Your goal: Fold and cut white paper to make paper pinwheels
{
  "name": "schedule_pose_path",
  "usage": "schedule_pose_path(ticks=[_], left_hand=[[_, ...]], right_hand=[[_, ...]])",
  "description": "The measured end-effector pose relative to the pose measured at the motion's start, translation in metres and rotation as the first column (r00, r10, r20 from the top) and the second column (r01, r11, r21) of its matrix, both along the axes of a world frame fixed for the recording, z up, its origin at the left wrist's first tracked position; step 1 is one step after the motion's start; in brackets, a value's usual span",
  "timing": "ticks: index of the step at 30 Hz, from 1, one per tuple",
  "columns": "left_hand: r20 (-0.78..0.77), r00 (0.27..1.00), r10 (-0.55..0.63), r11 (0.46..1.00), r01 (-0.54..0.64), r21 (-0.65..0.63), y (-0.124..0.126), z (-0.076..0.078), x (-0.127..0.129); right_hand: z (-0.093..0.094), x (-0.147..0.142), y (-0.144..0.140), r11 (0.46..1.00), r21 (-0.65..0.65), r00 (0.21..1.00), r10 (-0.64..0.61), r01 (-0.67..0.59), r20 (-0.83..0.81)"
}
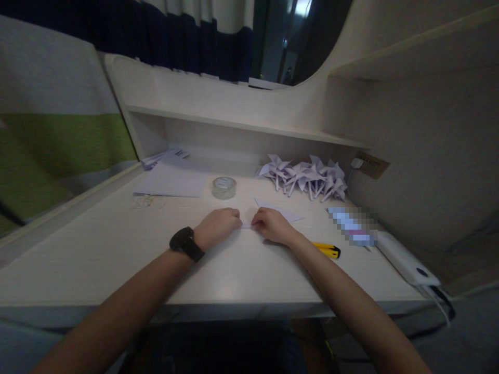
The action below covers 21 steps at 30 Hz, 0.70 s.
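Note:
My left hand, below a wrist with a black watch, is closed with its fingers curled at the middle of the desk. Across a small gap, my right hand pinches with thumb and fingers. A thin white paper strip runs low between the two hands, its ends hidden in the fingers; whether it is rolled or folded I cannot tell. Just behind my right hand lies a flat piece of white paper with pointed corners. A yellow-and-black utility knife lies partly hidden behind my right forearm.
Behind my hands sits a roll of clear tape. White paper sheets lie at the back left, with small scraps in front. Several white paper pinwheels are heaped at the back right. A phone and a white power strip lie rightward.

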<state>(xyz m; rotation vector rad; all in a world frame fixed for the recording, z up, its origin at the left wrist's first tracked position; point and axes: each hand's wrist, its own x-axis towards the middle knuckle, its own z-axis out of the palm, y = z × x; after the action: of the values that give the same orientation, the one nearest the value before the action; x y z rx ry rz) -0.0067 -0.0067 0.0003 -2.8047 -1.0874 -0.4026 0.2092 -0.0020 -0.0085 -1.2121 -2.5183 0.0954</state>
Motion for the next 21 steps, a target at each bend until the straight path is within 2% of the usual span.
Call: schedule_pose_path(ticks=[3,8,13,21], left_hand=[[-0.030,0.999,0.021,0.999,-0.020,0.048,0.0013,-0.0032,-0.0004],[-0.107,0.994,0.002,0.999,0.003,0.047,0.0023,-0.0048,-0.0020],[-0.074,0.997,0.007,0.997,-0.002,0.075,0.0007,-0.0023,-0.0004],[-0.101,0.995,0.025,0.999,-0.021,0.047,0.0022,-0.0029,-0.0033]], right_hand=[[0.0025,-0.0014,-0.0025,1.000,0.004,0.999,-0.019,0.019,0.041],[0.0067,-0.0011,-0.0047,1.000,0.011,0.993,0.000,-0.001,0.122],[0.0055,-0.0014,-0.0050,0.999,0.044,0.992,0.008,-0.013,0.124],[0.0086,-0.0025,-0.0057,0.998,0.059,0.980,-0.029,0.018,0.196]])
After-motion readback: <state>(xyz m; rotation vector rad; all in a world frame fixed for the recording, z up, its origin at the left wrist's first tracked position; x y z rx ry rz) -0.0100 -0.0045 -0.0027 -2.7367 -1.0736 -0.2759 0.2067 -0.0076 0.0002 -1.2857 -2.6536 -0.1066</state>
